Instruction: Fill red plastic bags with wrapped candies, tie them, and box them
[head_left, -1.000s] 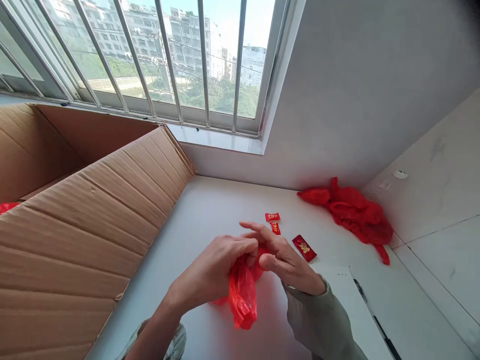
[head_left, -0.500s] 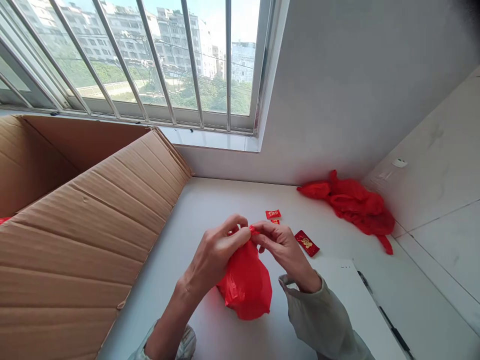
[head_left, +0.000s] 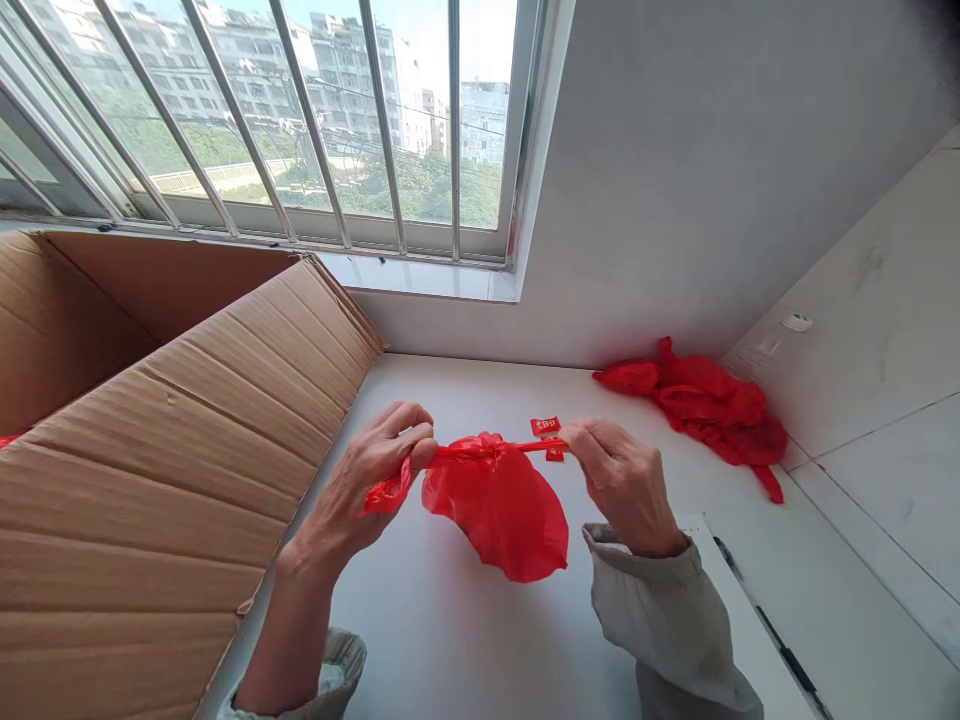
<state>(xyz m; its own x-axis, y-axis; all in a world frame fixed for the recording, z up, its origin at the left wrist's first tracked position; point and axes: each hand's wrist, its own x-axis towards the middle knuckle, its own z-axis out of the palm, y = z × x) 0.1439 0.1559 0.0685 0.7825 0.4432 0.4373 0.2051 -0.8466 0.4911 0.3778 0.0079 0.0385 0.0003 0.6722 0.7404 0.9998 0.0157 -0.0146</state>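
Note:
A red plastic bag (head_left: pixel 502 515) hangs between my two hands over the white tabletop, its top twisted into a knot in the middle. My left hand (head_left: pixel 375 470) is closed on one handle of the bag, with a loose end bunched below the fingers. Pulled out to the right, the other handle is a thin taut strand pinched in my right hand (head_left: pixel 619 475). What the bag contains cannot be made out. Just behind the right-hand strand lie small red packets (head_left: pixel 545 426) with gold print, one partly covered by it.
A large open cardboard box (head_left: pixel 202 430) fills the left side. More crumpled red plastic bags (head_left: pixel 705 400) lie against the wall at the back right. A white board (head_left: pixel 739 610) and a black pen (head_left: pixel 795 668) are at the right. A barred window (head_left: pixel 315 130) is behind.
My hands have moved apart, left and right, from close together at the bag's top, drawing its handles out sideways. The bag has risen slightly. My right hand now hides the dark red packet.

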